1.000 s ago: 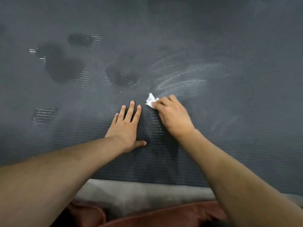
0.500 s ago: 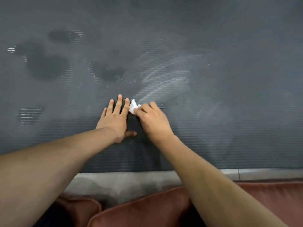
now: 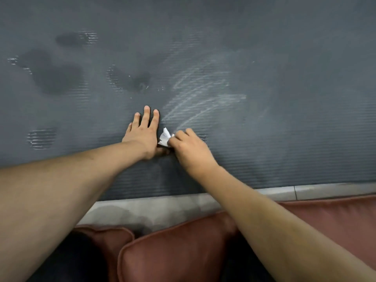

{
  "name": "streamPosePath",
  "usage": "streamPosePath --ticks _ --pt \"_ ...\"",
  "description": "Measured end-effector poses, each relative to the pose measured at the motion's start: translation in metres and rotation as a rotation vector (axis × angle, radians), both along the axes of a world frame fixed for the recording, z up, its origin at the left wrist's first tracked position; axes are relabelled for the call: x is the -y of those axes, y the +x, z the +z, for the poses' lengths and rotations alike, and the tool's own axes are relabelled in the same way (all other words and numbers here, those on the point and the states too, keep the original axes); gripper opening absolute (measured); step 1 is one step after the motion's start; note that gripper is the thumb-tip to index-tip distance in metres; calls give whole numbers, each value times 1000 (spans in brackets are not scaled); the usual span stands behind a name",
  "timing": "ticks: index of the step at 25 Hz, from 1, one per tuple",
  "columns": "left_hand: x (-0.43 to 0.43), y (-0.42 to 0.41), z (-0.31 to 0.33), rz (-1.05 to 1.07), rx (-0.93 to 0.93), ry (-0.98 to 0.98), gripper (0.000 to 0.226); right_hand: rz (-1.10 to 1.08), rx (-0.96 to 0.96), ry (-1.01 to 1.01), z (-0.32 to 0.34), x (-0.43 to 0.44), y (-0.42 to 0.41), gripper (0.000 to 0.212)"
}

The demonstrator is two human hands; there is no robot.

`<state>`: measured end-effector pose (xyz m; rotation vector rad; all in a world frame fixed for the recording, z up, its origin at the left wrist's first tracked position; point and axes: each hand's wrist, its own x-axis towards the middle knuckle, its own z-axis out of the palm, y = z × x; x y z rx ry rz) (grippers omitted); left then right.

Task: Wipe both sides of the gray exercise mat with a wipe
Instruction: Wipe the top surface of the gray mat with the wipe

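Gray ribbed mat point(image 3: 284, 139) lies flat and fills most of the view. A pale tiled floor strip point(image 3: 162, 208) shows along the mat's near edge, with one grout line at the right. The rest of the room is out of view.

Mat surface: dark damp blotches toward the far left point(image 3: 55, 74), a glossy ribbed patch point(image 3: 41, 138) near the near-left, and pale wipe streaks point(image 3: 203, 94) in the middle.

Left hand point(image 3: 142, 137) is flat on the mat, palm down, fingers straight, holding nothing. Right hand point(image 3: 191, 151) is just beside it, fingers curled and pinching the white wipe point(image 3: 165, 137) down on the mat. The crumpled wipe sits between the two hands, up against the left hand's index side and nearer the mat's near edge than the far one.

Reddish-brown cushions point(image 3: 173, 251) sit on my side of the floor strip.

In the way: both forearms cross the mat's near edge and cover parts of the floor and cushions. The right hand hides most of the wipe.

Counts: 1 mat, 1 wipe, 2 hands, 3 dark blotches, 1 glossy patch. Cushions look like 3, but I can't tell if the right one is separate.
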<state>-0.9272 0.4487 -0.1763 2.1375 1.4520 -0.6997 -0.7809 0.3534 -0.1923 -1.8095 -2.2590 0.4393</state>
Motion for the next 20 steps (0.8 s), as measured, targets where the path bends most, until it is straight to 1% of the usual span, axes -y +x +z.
streamPosePath --ticks 1,2,4,5,6,7,8,10,11,12,13,14,15,16,17,18,19,20 --pt "0 0 0 -2 -3 4 131 -56 31 36 -2 -5 28 14" --pt "0 -1 0 -10 -10 6 131 -178 93 42 -2 -12 60 13" --pt "1 -1 -1 -15 -16 4 131 -527 164 -6 4 -19 115 17" --pt "1 -1 -1 -11 -18 3 131 -662 162 -22 3 -18 125 20" --pt "0 0 -1 -7 -18 0 132 -738 153 -21 3 -15 116 21" --pt "-1 1 0 -4 -16 -5 132 -736 145 -28 5 -10 89 22" --pt "-1 1 0 -1 -16 -6 132 -664 113 -42 7 0 53 23" --pt "-1 1 0 0 -13 0 130 -385 0 -60 9 30 -19 30" --pt "-1 1 0 0 -12 -1 129 -239 -17 -81 11 45 -40 33" --pt "0 1 0 -2 -9 -1 129 -142 -31 -95 12 52 -40 34" --pt "0 1 -1 -5 -11 3 129 -126 -38 -72 11 49 -23 33" --pt "-1 1 -1 -5 -15 5 130 -190 -18 -60 12 40 3 31" --pt "-1 1 -1 -8 -18 0 131 -311 37 -68 13 31 33 26" --pt "-1 2 -1 -7 -19 -3 131 -469 106 -73 14 22 66 23" --pt "-1 1 -1 -1 -23 -2 132 -612 136 -95 15 15 92 23" --pt "-1 0 -1 2 -27 1 132 -712 140 -123 14 14 104 27" --pt "-1 1 0 2 -28 -1 132 -766 160 -138 12 16 99 32" --pt "-1 3 0 3 -26 -7 132 -736 175 -149 12 21 76 38"
